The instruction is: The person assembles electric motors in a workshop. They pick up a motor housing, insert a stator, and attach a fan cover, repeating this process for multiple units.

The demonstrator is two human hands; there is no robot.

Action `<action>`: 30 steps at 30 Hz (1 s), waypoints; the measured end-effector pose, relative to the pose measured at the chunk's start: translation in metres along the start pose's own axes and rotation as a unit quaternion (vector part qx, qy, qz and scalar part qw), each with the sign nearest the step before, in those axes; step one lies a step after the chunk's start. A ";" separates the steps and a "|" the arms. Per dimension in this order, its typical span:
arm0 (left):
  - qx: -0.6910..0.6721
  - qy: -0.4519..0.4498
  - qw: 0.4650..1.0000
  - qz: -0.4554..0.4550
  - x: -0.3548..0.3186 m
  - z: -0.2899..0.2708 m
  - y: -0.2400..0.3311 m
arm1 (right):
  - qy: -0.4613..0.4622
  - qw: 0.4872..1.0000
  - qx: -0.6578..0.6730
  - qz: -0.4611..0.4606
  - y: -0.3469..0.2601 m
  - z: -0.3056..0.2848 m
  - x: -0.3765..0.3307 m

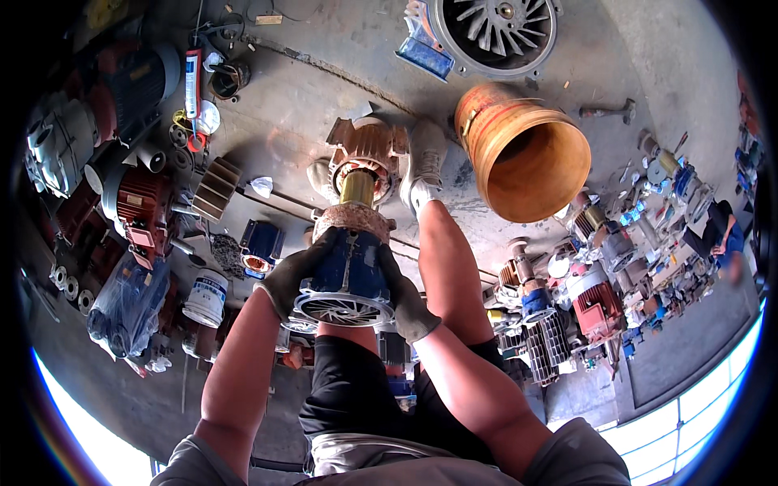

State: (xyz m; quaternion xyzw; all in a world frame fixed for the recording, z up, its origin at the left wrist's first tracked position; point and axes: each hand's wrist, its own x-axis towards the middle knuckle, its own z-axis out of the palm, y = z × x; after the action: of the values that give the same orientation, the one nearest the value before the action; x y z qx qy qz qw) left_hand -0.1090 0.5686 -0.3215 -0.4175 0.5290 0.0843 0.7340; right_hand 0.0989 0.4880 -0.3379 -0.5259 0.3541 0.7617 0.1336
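Between my gloved hands is a blue motor housing with a vaned round end facing me and a rusty flange at its far end. My left hand grips its left side, and my right hand grips the right side. Beyond the flange, a brassy cylinder runs into a rust-brown motor casing with copper windings at its mouth. That casing rests on the floor between my feet. How the cylinder joins the blue housing inside is hidden.
Right of my foot lies an orange bucket, mouth toward me. A large vaned fan housing and a hammer lie farther off. Red motors and a white bucket crowd the left; motor parts fill the right, near another person.
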 end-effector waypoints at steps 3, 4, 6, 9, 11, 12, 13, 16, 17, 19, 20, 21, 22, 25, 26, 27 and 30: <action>-0.018 -0.007 0.999 -0.025 0.007 -0.006 0.003 | 0.004 1.000 -0.002 -0.007 -0.006 0.004 0.001; -0.026 -0.010 0.999 -0.041 0.011 -0.012 0.004 | 0.002 1.000 -0.005 -0.001 -0.009 0.004 0.000; -0.015 -0.011 1.000 -0.018 0.018 -0.021 0.001 | 0.001 1.000 -0.009 0.018 -0.010 0.003 -0.002; -0.022 -0.003 1.000 -0.018 0.013 -0.007 0.003 | -0.007 1.000 -0.010 0.020 -0.012 -0.003 0.004; -0.013 0.019 1.000 -0.008 0.006 0.007 0.003 | -0.017 1.000 0.002 -0.007 -0.009 -0.006 0.005; -0.018 0.010 1.000 -0.011 0.008 0.005 0.002 | -0.018 1.000 0.007 0.000 -0.009 -0.008 0.005; -0.022 0.001 1.000 -0.013 0.013 0.001 0.001 | -0.019 1.000 0.012 0.007 -0.010 -0.009 0.005; -0.025 -0.002 1.000 -0.019 0.022 -0.009 0.000 | -0.014 1.000 0.013 0.000 -0.010 -0.008 0.004; -0.023 0.000 1.000 -0.020 0.024 -0.007 0.002 | -0.010 1.000 0.011 -0.010 -0.012 -0.007 0.004; -0.020 -0.016 0.999 -0.030 0.024 -0.003 0.006 | -0.018 1.000 0.014 -0.004 -0.017 -0.005 0.006; -0.019 -0.022 0.999 -0.036 0.023 -0.001 0.007 | -0.021 1.000 0.017 0.001 -0.019 -0.004 0.006; -0.019 -0.026 0.999 -0.025 0.024 0.001 0.007 | -0.022 1.000 0.018 0.005 -0.020 -0.005 0.007; -0.018 -0.030 0.999 -0.015 0.025 0.002 0.007 | -0.023 1.000 0.019 0.009 -0.021 -0.006 0.007; -0.004 -0.041 0.999 0.014 0.035 -0.007 0.008 | -0.032 0.999 0.025 0.007 -0.019 -0.008 0.013; -0.001 -0.045 0.999 0.016 0.039 -0.011 0.008 | -0.036 0.999 0.028 0.004 -0.019 -0.009 0.016; 0.002 -0.048 0.999 0.017 0.042 -0.015 0.008 | -0.031 0.999 0.036 0.002 -0.019 -0.009 0.019; -0.007 -0.039 0.999 -0.005 0.044 -0.012 0.014 | -0.021 0.998 0.057 -0.004 -0.019 -0.013 0.027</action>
State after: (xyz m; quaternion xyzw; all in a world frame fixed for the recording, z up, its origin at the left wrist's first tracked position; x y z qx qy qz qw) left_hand -0.1067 0.5546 -0.3672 -0.4215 0.4974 0.1006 0.7515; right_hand 0.1081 0.4884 -0.3723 -0.5029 0.3915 0.7507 0.1740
